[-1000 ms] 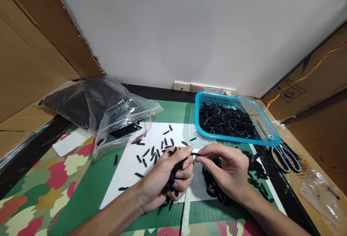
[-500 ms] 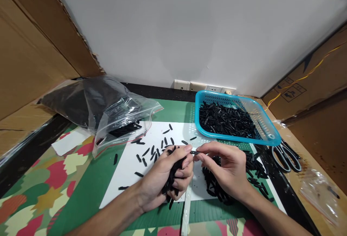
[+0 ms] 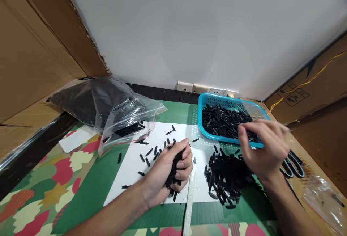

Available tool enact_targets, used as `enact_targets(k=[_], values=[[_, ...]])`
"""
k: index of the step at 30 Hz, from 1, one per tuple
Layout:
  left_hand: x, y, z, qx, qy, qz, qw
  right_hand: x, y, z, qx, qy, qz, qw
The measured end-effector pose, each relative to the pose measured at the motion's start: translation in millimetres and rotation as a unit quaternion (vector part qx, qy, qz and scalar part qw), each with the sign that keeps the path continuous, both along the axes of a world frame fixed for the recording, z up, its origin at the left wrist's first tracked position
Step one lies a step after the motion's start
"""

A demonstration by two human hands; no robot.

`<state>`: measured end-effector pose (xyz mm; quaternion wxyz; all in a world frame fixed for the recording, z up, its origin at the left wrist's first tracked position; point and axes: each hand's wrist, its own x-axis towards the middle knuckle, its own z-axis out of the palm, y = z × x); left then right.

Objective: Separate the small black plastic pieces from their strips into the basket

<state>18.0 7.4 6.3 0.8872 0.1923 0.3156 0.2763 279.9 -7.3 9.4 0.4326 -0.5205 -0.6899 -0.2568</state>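
Bundle of black pieces [image 3: 173, 172] clamped in my left hand [image 3: 168, 172] over the white sheet [image 3: 151, 163] | right hand [image 3: 264, 149] blurred, fingers loosely spread, holding nothing I can see, above the blue basket [image 3: 206, 134] rim | loose pile [image 3: 227, 174] between hands | advice: keep left fist tight, pick single pieces.

A bundle of short black pieces [image 3: 173, 171] stands upright, clenched above the white sheet [image 3: 130, 178].

black pieces [image 3: 226, 172] | blue basket [image 3: 201, 125] | white sheet [image 3: 130, 171] | green mat [image 3: 94, 189]
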Motion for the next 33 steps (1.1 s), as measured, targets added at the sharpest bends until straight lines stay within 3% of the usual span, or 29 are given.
enact_targets(k=[2, 4, 7, 10, 12, 16, 23, 27, 33], values=[[0, 3, 0.6, -0.011, -0.007, 0.039, 0.999, 9, 5, -0.2, -0.006, -0.008, -0.081, 0.997], [-1, 5, 1.9, -0.029, -0.017, 0.082, 0.996, 1, 4, -2.2, -0.017, -0.012, -0.056, 0.998], [-2, 8, 3.7, -0.050, -0.033, 0.132, 0.990, -34, -10, -6.0, -0.042, -0.052, 0.134, 0.989], [-1, 9, 4.0, -0.059, -0.050, 0.146, 0.986, -74, -27, -7.8, -0.046, -0.131, 0.336, 0.932], [1, 8, 3.4, -0.068, -0.063, 0.137, 0.986, -91, -34, -8.3, -0.061, -0.138, 0.384, 0.911], [3, 4, 3.0, -0.082, -0.080, 0.111, 0.987, -100, -37, -10.0, -0.080, -0.130, 0.400, 0.904], [1, 5, 5.1, -0.061, -0.064, 0.113, 0.990, -89, -43, -9.3, -0.078, -0.114, 0.419, 0.898], [-1, 5, 5.9, -0.039, -0.024, 0.077, 0.996, -78, -43, -13.2, -0.098, 0.001, 0.402, 0.910], [-2, -1, 5.8, -0.008, 0.004, -0.043, 0.999, -69, -33, -16.3, -0.117, 0.199, 0.323, 0.918]])
